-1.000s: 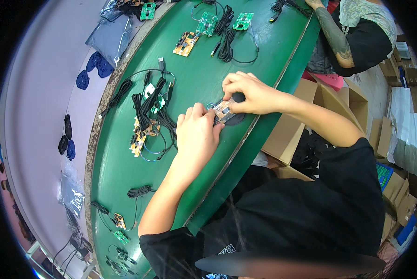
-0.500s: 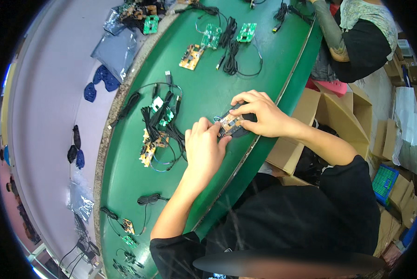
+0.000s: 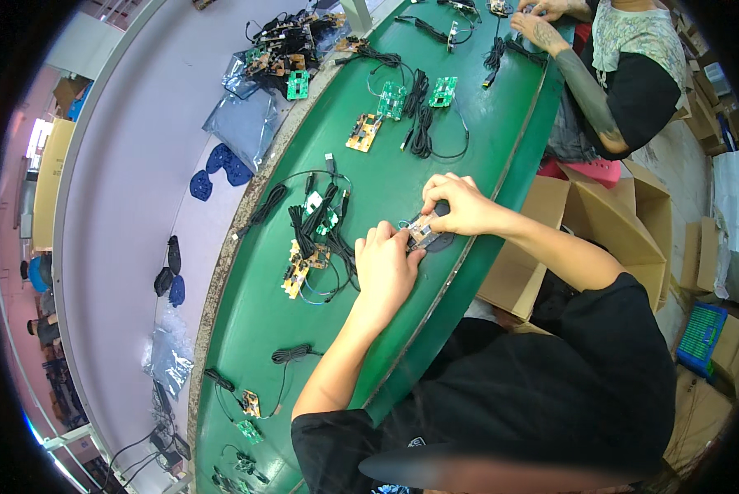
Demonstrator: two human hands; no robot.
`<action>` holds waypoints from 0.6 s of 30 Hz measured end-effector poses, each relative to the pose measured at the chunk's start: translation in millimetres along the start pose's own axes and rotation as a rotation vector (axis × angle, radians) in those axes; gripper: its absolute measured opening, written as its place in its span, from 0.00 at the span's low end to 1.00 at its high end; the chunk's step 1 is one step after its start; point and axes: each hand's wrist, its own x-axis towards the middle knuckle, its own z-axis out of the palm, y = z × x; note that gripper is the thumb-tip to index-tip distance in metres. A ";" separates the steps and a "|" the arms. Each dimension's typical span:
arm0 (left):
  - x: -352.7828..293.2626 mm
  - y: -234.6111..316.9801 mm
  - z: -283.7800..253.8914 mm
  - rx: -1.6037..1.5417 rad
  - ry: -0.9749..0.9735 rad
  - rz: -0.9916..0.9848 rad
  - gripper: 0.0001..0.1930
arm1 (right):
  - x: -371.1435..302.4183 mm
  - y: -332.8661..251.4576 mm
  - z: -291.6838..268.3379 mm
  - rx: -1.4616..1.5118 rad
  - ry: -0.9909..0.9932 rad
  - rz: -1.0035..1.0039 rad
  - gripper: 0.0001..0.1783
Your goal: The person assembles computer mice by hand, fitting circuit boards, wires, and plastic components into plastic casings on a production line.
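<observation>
Both hands pinch one small tan circuit board with metal parts (image 3: pixel 423 233) between them: the left hand (image 3: pixel 386 263) has its grip closed on the board's lower-left end, and the right hand (image 3: pixel 460 204) has its grip closed over the upper-right end from above. The board sits just above the green curved desk (image 3: pixel 246 329), near the desk's right edge and over a dark round patch (image 3: pixel 443 240).

Most of the board is covered by fingertips, so its details and what is fitted on it are hard to make out; whether it touches the desk cannot be told. Its long axis runs from lower left to upper right, roughly along the line between the two hands.

Just left of the left hand lies a tangle of black cables with small green and tan boards (image 3: pixel 316 239). Farther up the desk lie a tan board (image 3: pixel 363 132) and two green boards with coiled black cables (image 3: pixel 419 107). A coiled black cable (image 3: pixel 291 354) lies near the left forearm. At the upper right another person's hands (image 3: pixel 538 16) work at the same desk. Open cardboard boxes (image 3: pixel 600 230) stand beyond the desk's right edge, partly hidden by the right forearm.
</observation>
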 end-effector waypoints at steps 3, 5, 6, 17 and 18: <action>2.2 -2.2 2.4 0.013 -0.016 0.007 0.19 | 3.7 -5.5 -4.4 -0.036 -0.068 0.040 0.12; -1.9 -2.5 3.9 0.007 -0.017 0.002 0.19 | 0.2 -11.9 -6.0 -0.129 -0.140 0.052 0.16; -3.1 -2.0 4.0 0.003 -0.010 -0.003 0.20 | -3.1 -4.8 -6.6 -0.132 -0.132 0.053 0.16; -16.2 -14.2 10.5 -0.169 0.009 0.009 0.24 | -45.0 1.4 -3.2 -0.305 -0.062 -0.281 0.29; -23.5 -16.7 7.5 -0.160 0.017 0.011 0.24 | -46.1 -5.6 -1.0 -0.306 -0.054 -0.291 0.29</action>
